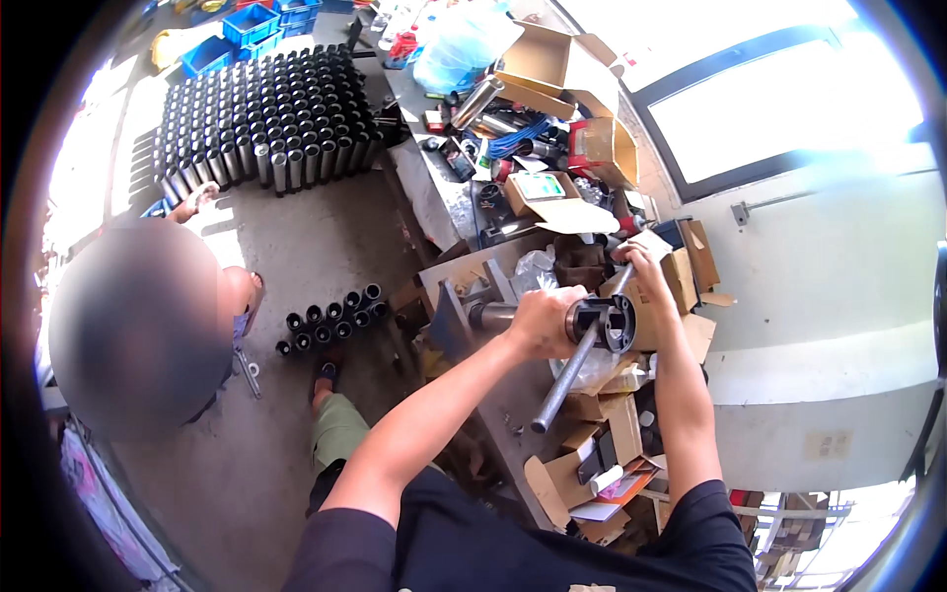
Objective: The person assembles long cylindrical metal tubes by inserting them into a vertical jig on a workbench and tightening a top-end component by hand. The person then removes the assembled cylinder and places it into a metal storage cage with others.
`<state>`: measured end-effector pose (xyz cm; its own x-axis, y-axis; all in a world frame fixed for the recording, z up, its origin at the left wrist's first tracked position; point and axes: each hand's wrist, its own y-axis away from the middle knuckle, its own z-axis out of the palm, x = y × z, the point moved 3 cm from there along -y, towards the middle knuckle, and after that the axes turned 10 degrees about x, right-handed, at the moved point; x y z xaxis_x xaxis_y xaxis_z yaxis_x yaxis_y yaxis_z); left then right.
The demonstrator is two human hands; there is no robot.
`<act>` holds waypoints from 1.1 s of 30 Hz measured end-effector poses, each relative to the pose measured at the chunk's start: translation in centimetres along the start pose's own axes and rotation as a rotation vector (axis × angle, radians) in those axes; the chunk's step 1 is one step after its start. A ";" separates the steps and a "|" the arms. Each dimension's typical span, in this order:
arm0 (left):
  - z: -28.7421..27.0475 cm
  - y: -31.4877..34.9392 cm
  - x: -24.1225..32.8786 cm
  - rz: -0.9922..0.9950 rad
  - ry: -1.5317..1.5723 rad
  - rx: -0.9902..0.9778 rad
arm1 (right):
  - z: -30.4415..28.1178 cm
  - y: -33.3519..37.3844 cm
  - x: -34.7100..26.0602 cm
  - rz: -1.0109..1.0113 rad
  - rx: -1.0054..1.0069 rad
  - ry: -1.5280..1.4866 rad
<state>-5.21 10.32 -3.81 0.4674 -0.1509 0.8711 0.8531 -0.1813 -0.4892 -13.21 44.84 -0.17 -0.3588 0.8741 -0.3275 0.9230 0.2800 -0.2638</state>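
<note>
A metal tube (490, 316) lies level above the workbench, its far end at a bracket on the bench. Its near end carries a dark slotted metal head (617, 326). My left hand (545, 322) is wrapped round the tube just behind this head. A long grey metal rod (564, 383) passes crosswise at the slotted head, one end pointing toward me. My right hand (646, 271) is closed on the rod's other end, farther off to the right. How deep the rod sits in the head is hidden.
On the bench (483, 380) lie open cardboard boxes (552, 483), plastic bags and loose parts. A co-worker (143, 326) crouches at left. Short black tubes (330, 321) stand on the floor by my foot. Beyond is a large block of tubes (266, 118), with blue crates (247, 25) behind.
</note>
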 end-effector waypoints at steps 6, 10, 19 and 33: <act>-0.1 0.8 -1.0 0.023 -0.165 -0.001 | 2.5 22.7 -6.7 0.411 0.219 0.703; -1.7 0.2 -0.1 0.016 -0.080 0.016 | 4.3 27.5 -33.7 0.967 0.312 0.325; -0.6 -3.7 -0.9 0.019 0.140 -0.074 | -1.2 23.5 -30.0 0.965 -0.097 -0.550; -19.4 -7.2 3.9 -0.111 -0.806 -0.192 | 29.5 -8.4 -44.4 0.689 1.175 -1.332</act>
<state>-14.07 -7.84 2.27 0.4675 0.6058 0.6438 0.8839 -0.3278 -0.3335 -9.11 -8.01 -10.15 -0.4097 -0.2896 -0.8650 0.5898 -0.8075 -0.0090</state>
